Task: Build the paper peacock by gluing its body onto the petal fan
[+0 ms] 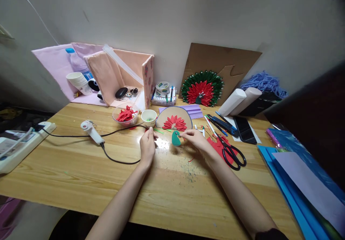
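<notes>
Presently, I find the green bird-shaped cutout [176, 139] held up near the middle of the tabletop [161, 197]; whether its lower edge touches the wood, I cannot tell. My right hand [195, 139] has its grip clamped on the cutout's right edge, between thumb and fingers. On my left hand [148, 147], thumb and forefinger are close together just in front of a paper cup [148, 120]; I cannot tell whether that grip holds anything.

Directly behind the cutout I note a rounded card [175, 111] bearing red petals [174, 123], with pleated purple paper [197, 111] behind it. Left of the cup stands a clear bowl [115, 118] of red scraps [126, 114]; farther left lies a white glue gun [93, 133] with a black cord [120, 162].

On the right, black-handled scissors [225, 145] lie over red paper [215, 146], with a dark phone [244, 129] and two pale rolls [232, 102] farther back. Along the wall, I record a cardboard panel [210, 58], a red-and-green peacock figure [201, 91] against it, and a box of markers [163, 101] to its left.
</notes>
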`<state>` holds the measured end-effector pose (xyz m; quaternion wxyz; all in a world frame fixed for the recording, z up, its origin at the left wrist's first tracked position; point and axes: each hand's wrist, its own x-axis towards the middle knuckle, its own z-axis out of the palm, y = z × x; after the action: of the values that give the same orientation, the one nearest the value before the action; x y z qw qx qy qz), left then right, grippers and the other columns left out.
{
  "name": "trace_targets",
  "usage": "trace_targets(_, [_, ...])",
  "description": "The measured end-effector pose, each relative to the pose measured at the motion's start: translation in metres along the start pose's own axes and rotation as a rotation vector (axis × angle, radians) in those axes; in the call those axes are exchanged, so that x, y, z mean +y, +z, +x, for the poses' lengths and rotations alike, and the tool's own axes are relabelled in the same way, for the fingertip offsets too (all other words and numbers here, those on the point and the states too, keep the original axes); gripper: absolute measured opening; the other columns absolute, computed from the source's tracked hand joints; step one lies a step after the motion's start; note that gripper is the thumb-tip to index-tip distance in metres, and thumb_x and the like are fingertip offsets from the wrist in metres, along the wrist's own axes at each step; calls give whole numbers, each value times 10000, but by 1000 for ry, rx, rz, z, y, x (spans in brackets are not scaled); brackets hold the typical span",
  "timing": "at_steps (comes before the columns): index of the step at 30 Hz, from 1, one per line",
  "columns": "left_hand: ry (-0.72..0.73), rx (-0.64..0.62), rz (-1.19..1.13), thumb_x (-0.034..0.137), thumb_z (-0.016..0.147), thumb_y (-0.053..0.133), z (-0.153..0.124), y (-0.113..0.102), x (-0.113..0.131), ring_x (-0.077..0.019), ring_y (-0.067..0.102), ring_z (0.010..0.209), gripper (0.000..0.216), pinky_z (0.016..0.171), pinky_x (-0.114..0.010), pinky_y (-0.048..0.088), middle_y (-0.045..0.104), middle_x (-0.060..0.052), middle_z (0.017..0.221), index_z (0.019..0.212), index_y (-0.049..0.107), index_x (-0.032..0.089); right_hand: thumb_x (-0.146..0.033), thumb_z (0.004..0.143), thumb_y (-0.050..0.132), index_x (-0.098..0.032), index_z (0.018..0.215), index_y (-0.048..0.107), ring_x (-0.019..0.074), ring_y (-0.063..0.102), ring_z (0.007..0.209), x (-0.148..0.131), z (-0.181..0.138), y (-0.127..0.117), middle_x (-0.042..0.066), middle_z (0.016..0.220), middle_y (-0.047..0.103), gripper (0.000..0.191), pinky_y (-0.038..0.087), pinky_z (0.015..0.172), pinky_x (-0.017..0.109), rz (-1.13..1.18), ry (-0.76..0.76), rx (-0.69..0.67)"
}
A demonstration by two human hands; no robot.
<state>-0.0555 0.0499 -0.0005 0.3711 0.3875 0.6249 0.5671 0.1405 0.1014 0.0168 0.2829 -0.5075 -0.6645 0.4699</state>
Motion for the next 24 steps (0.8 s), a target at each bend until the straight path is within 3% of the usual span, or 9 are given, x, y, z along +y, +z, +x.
trace_targets(2, [-55, -237, -66, 545, 818, 479, -10, 11, -1, -115, 545, 513, 410, 484, -224, 427, 601, -20, 663, 728, 576, 156, -398, 721, 602, -146, 745, 735, 208, 667, 782, 3, -3, 0, 80, 802, 735, 286, 477, 719, 298, -11, -7, 9])
trace_targets(5, [-96, -427, -116, 482, 710, 653, -25, 28, -7, -151, 615, 618, 342, 583, -250, 482, 632, -27, 689, 736, 598, 145, -389, 741, 580, -148, 742, 733, 199, 667, 745, 7, -7, 2, 73, 778, 733, 285, 487, 688, 291, -62, -21, 28])
trace_targets(9, [-161, -448, -133, 507, 738, 595, -31, 39, -16, -161, 622, 583, 371, 579, -280, 497, 611, -28, 635, 696, 555, 141, -348, 790, 533, -169, 771, 727, 197, 653, 762, 19, -16, -15, 66, 798, 722, 265, 483, 702, 302, -203, -53, 140])
trace_targets(14, [-138, -421, -98, 485, 768, 558, -27, 38, -21, -119, 558, 543, 338, 523, -225, 425, 557, 8, 608, 684, 515, 161, -269, 838, 470, -170, 874, 683, 225, 598, 808, 43, -34, -68, 105, 912, 667, 237, 442, 754, 370, -467, -111, 362])
trace_targets(18, [-113, -413, -42, 459, 808, 527, -30, 37, -19, -95, 465, 489, 319, 478, -205, 342, 495, 40, 551, 676, 511, 169, -189, 830, 513, -191, 874, 676, 225, 574, 884, 53, -42, -88, 87, 905, 655, 168, 424, 796, 354, -611, -220, 272])
trace_targets(24, [-107, -401, -2, 463, 816, 521, -34, 34, -17, -94, 413, 498, 336, 470, -206, 304, 445, 50, 559, 657, 507, 167, -111, 859, 473, -201, 924, 668, 226, 510, 893, 47, -19, -77, 106, 919, 611, 224, 393, 721, 327, -879, -495, 13])
